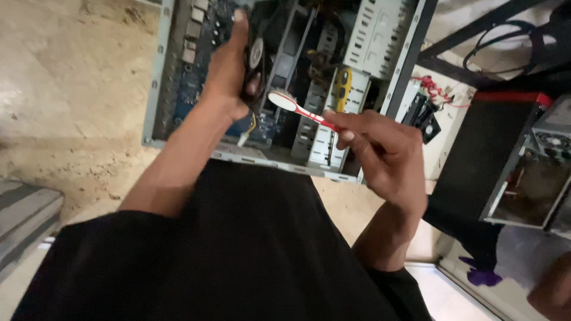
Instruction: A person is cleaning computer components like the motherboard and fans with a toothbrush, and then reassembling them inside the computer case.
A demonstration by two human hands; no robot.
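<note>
An open grey computer case [156,77] lies on the floor in front of me, its blue circuit board and metal drive bays exposed. My left hand [229,71] grips a black cooling fan [257,56] over the board, thumb pointing up along its edge. A red and white toothbrush [297,107] sits in my right hand [386,151], held by the handle, with its bristled head next to the fan. My black trousers fill the lower part of the view.
A second opened computer case [529,178] sits at the right beside a black panel. Loose red wires [434,89] and black cables lie near a dark metal frame at upper right. Another person's hand [553,291] shows at the bottom right corner. Dusty floor spreads left.
</note>
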